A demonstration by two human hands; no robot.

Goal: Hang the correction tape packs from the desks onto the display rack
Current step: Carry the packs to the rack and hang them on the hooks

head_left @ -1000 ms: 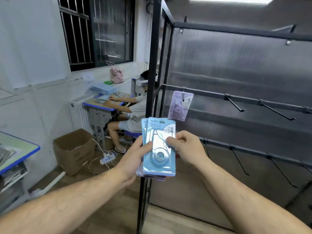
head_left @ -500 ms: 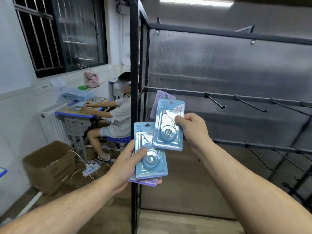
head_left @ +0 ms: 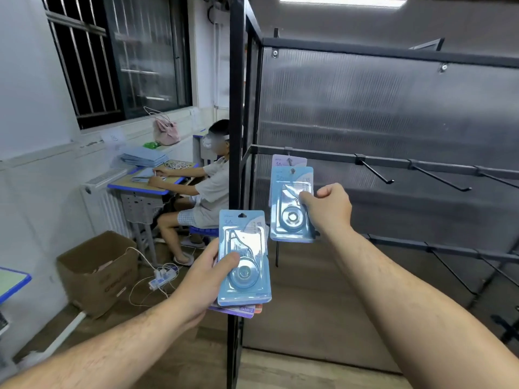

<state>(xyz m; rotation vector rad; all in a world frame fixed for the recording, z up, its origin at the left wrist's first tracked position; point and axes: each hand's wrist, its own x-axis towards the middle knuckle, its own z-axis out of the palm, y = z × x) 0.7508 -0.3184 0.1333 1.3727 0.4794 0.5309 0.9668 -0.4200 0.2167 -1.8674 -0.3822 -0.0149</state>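
My right hand (head_left: 327, 209) pinches a blue correction tape pack (head_left: 289, 220) by its right side, with the pack's top hole at the tip of the leftmost hook on the black display rack (head_left: 317, 157). A purple pack (head_left: 282, 161) hangs on that same hook just behind it. My left hand (head_left: 205, 276) holds a small stack of packs (head_left: 244, 259) lower and to the left, a blue one on top and purple and orange edges showing beneath.
Empty hooks (head_left: 376, 174) stick out along the rack's rails to the right. A person sits at a blue-edged desk (head_left: 146, 186) on the left. A cardboard box (head_left: 98, 270) and a power strip (head_left: 163, 276) lie on the floor there.
My right hand took the top blue pack off the stack and carried it up and right to the leftmost hook. My left hand stays low with the remaining stack.
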